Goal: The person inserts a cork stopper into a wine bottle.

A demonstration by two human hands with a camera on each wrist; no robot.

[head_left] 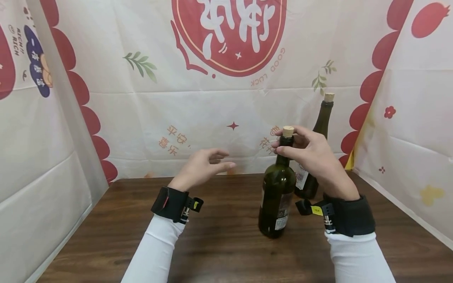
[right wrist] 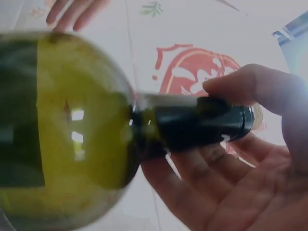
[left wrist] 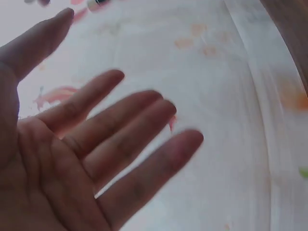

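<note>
A dark green wine bottle with a cork in its mouth is upright at the right of the table. My right hand holds it by the neck, the thumb on the near side and the fingers behind. In the right wrist view, the bottle's neck lies between thumb and curled fingers, and its rounded shoulder fills the left. My left hand hovers over the table, apart from the bottle, holding nothing. Its fingers are spread and nearly straight in the left wrist view.
Behind my right hand stands a second corked green bottle with a pale label. The brown wooden table reaches back to a printed white cloth. More cloth hangs along the left and right sides.
</note>
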